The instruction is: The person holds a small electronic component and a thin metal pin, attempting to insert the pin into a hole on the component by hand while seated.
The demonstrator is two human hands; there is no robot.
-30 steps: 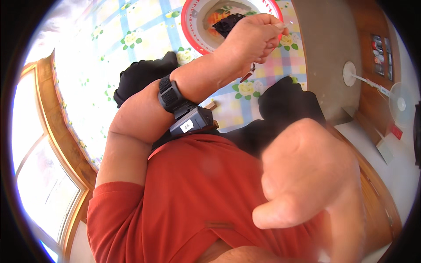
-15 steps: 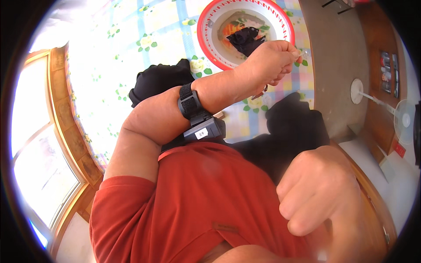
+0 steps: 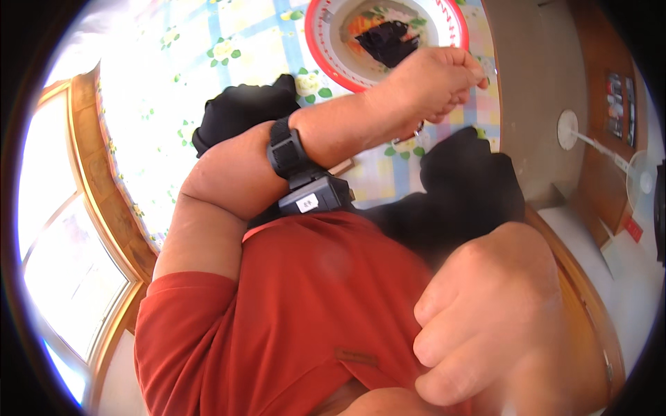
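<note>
My left hand (image 3: 437, 87) reaches across just past the near right rim of a basin (image 3: 320, 59). Its fingers are curled and pressed together; what they hold, if anything, is hidden. The basin is white inside with a red rim and printed coloured decoration on its bottom. A bunched black cloth (image 3: 388, 45) lies in it, apparently in water. My right hand (image 3: 485, 312) is a closed fist in front of the right side of my red shirt, close to the camera. Its inner side cannot be seen. A small dark metallic object (image 3: 418, 130) shows just below my left hand.
The basin stands on a checked, flowered cloth (image 3: 229, 52). My black-clothed legs (image 3: 472, 180) are spread on it. A strapped black device (image 3: 316, 194) sits on my left forearm. A white fan (image 3: 642, 180) stands at far right; a wood-framed window (image 3: 73, 277) is at left.
My left hand has shifted slightly up, and a small clear thing at its fingertips no longer shows. My right fist has moved slightly left and down. The view has shifted a little.
</note>
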